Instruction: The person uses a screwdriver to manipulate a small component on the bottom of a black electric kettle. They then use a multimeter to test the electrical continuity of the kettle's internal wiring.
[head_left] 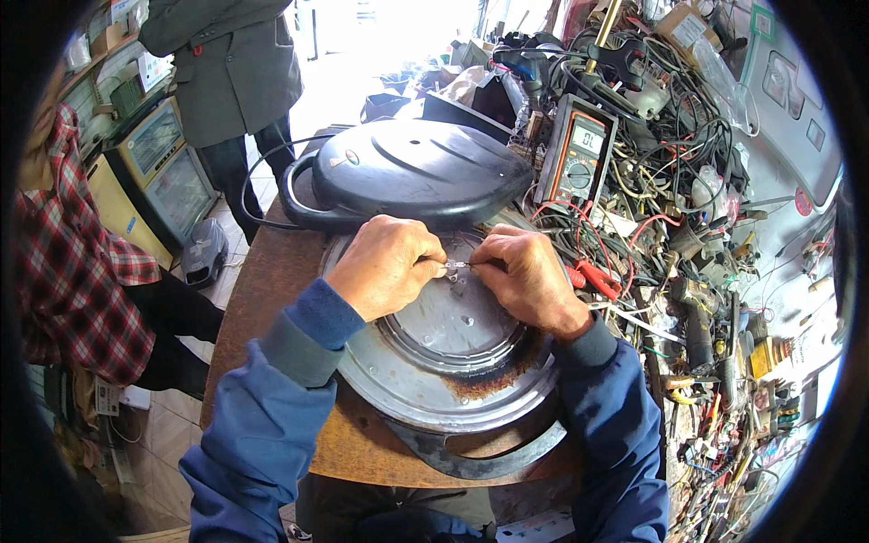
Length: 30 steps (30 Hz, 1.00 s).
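Over a round grey metal plate (434, 362), both hands meet with pinched fingers. My left hand (387, 262) holds one end of a small shiny metal piece (455, 266), which looks like a terminal or a short component. My right hand (529, 276) pinches its other end, where a thin dark lead shows. The fingertips hide part of it. The plate has raised rings and a brown burnt patch near its front. It rests in a black housing with a loop handle (480, 462) toward me.
Behind the plate lies a black oval cover (416, 167) with a handle and cord. A multimeter (577, 149) with red leads and a red clip (599, 281) stands right, before heaped cables and tools. Two people stand left, one in a checked shirt (72, 253), by the wooden table's edge (244, 335).
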Each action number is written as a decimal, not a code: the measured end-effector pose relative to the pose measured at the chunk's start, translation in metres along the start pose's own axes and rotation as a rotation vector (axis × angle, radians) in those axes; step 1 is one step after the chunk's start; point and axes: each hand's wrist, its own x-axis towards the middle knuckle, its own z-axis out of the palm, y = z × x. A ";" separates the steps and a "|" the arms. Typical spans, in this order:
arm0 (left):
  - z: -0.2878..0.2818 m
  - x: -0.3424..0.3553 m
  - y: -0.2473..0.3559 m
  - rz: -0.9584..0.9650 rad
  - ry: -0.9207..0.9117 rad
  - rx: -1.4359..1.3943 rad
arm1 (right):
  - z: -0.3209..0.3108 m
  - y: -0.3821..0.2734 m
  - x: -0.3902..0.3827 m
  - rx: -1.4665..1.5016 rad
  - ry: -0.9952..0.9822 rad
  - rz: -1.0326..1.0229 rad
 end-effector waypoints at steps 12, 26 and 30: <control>-0.003 0.001 0.005 -0.023 -0.026 -0.008 | -0.007 0.009 0.005 0.073 -0.051 -0.062; -0.001 -0.001 0.003 -0.026 -0.010 -0.006 | -0.005 0.004 0.000 0.039 -0.029 -0.017; 0.001 -0.003 0.001 -0.021 -0.001 -0.009 | -0.006 0.007 0.001 0.062 -0.034 0.019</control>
